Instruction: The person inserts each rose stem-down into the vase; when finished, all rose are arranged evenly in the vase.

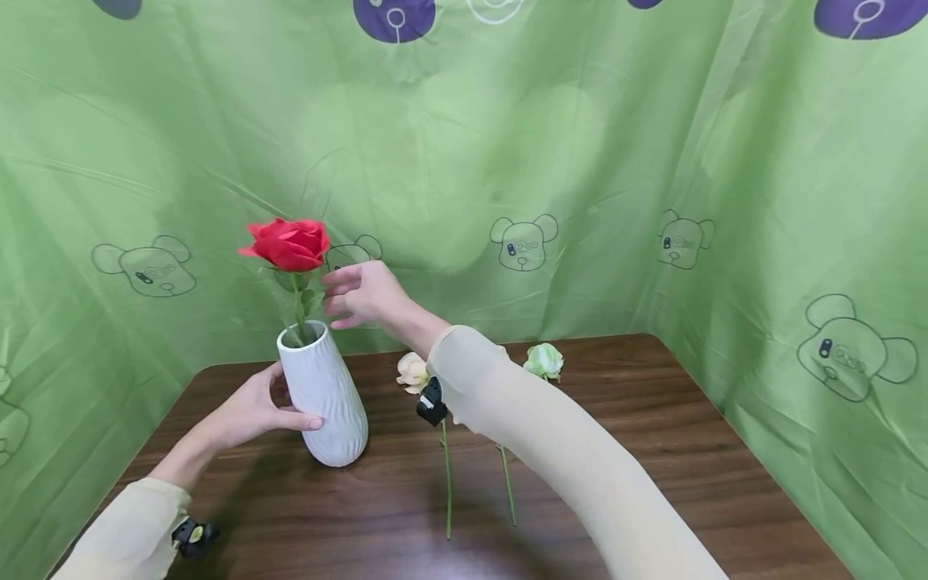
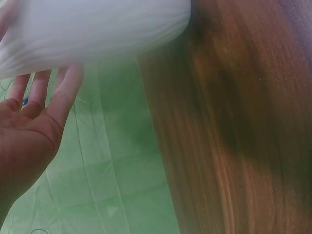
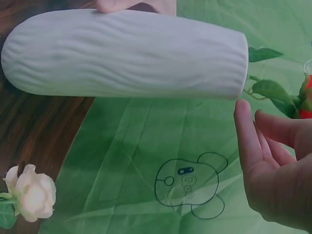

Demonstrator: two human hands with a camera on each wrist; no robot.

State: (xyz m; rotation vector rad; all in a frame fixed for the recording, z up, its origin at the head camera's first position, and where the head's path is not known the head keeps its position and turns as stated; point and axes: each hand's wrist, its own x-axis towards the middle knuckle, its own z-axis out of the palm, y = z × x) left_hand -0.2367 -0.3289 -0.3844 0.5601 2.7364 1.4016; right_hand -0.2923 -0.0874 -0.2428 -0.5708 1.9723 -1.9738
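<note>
Although its lower stem was hidden inside the white vase (image 1: 329,403), the red rose (image 1: 290,244) showed its bloom and some leaves above the rim in the head view; the right wrist view cut the bloom off at the edge. Vase was at the left part of the wooden table (image 1: 391,515), base down on it; whether it stood plumb or slightly tilted could not be judged.

Left hand (image 1: 254,411): grasping the vase, thumb across the near side, other fingers passing behind, tips concealed. Left wrist view blurred the vase and cropped its top.

Right hand (image 1: 366,298): released, fingers extended and slightly bent beside the rose leaves, just off the rim, nothing between them. Contact with a leaf could not be confirmed.

To the right lay a cream flower (image 1: 412,372), its head partly covered by the right sleeve (image 1: 565,451) and a black wrist device (image 1: 432,403). A green-white flower (image 1: 544,361) showed beyond the sleeve, cut off below the bloom. Two stems (image 1: 448,491) emerged on the near side; which bloom the right-hand one joined was undetermined. Behind hung a green curtain (image 1: 435,161), its upper bear prints cropped.
</note>
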